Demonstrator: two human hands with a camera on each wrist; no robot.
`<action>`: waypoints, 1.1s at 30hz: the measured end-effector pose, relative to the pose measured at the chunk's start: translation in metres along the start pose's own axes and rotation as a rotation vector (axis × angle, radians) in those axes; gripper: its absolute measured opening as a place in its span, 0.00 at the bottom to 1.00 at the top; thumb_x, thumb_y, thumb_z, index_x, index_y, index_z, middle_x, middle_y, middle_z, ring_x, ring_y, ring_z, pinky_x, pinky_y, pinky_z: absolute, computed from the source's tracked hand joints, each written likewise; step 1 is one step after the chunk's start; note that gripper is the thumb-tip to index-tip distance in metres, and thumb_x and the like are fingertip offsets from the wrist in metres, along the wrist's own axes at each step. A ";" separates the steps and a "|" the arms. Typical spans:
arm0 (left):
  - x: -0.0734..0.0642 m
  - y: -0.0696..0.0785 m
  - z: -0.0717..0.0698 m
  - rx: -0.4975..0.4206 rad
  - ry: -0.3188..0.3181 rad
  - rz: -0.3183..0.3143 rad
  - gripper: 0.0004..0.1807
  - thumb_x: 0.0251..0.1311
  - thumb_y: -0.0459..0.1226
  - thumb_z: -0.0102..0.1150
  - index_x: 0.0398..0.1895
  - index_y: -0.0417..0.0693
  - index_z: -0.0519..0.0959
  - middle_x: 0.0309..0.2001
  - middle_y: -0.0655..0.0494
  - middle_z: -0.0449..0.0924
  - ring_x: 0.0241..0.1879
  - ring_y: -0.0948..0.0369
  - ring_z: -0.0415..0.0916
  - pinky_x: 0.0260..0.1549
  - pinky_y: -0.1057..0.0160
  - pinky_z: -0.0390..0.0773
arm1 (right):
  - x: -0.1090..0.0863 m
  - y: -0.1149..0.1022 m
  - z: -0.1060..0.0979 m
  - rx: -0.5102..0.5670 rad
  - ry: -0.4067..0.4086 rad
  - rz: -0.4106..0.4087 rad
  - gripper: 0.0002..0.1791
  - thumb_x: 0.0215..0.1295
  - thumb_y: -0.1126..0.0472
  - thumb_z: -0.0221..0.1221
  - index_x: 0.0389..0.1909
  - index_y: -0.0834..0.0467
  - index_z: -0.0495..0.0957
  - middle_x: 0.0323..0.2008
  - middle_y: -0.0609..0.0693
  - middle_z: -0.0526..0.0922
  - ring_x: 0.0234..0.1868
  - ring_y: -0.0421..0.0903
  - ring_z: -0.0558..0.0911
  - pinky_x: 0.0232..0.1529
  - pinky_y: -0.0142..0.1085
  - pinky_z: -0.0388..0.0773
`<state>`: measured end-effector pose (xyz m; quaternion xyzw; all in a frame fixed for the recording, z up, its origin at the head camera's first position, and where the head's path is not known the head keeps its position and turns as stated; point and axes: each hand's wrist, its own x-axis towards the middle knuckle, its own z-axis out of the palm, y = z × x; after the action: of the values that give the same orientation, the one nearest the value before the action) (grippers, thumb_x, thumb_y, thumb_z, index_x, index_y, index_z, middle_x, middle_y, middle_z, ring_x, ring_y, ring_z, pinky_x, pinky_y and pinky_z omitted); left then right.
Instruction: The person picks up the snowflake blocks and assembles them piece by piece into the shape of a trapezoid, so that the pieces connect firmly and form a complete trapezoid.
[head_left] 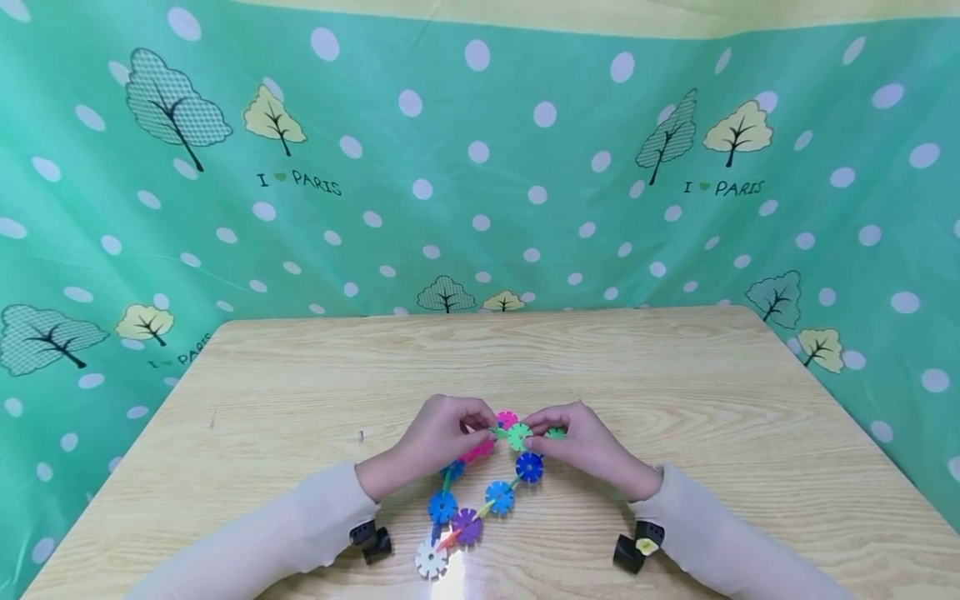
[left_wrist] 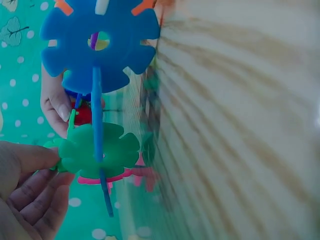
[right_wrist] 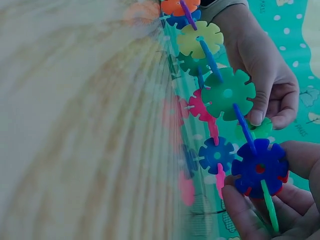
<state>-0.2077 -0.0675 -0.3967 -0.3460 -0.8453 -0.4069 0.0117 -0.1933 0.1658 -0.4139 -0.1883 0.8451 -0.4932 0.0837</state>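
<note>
Notched plastic discs, slotted edge to edge, form a looped chain held between both hands, its near end at a white disc [head_left: 431, 559] low on the table. My left hand [head_left: 446, 432] pinches a light green disc [right_wrist: 262, 128] in the chain between thumb and fingers. Opposite it, my right hand [head_left: 587, 440] grips the chain's right side, its fingers about a dark blue disc [right_wrist: 260, 168] with a red disc behind it. A bright green disc [head_left: 519, 436] shows between the two hands. Pink discs [head_left: 507, 420] appear just beyond; purple [head_left: 467, 527] and blue discs [head_left: 499, 497] hang nearer.
The chain lies over a wood-grain table [head_left: 300, 367], near its front. Behind and beside the table hangs a green dotted curtain [head_left: 480, 183] with printed trees. Black wrist cameras [head_left: 371, 542] sit under both sleeves, close to the tabletop.
</note>
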 end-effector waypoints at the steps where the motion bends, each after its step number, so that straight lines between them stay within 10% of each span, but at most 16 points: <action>1: 0.000 0.000 0.000 0.001 0.000 -0.001 0.03 0.54 0.31 0.65 0.30 0.48 0.82 0.30 0.58 0.85 0.30 0.69 0.80 0.30 0.72 0.79 | 0.000 0.000 0.000 0.000 0.000 -0.001 0.13 0.58 0.58 0.64 0.43 0.58 0.83 0.32 0.46 0.85 0.39 0.43 0.81 0.39 0.30 0.77; 33: 0.001 0.006 0.012 0.168 0.075 0.210 0.03 0.52 0.28 0.65 0.28 0.44 0.85 0.29 0.55 0.85 0.29 0.67 0.81 0.32 0.77 0.77 | 0.000 0.002 0.004 0.096 0.051 0.046 0.14 0.57 0.59 0.65 0.42 0.62 0.83 0.34 0.51 0.86 0.40 0.45 0.83 0.38 0.30 0.80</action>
<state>-0.2021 -0.0558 -0.4009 -0.4148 -0.8345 -0.3441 0.1146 -0.1919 0.1637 -0.4171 -0.1520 0.8266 -0.5356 0.0824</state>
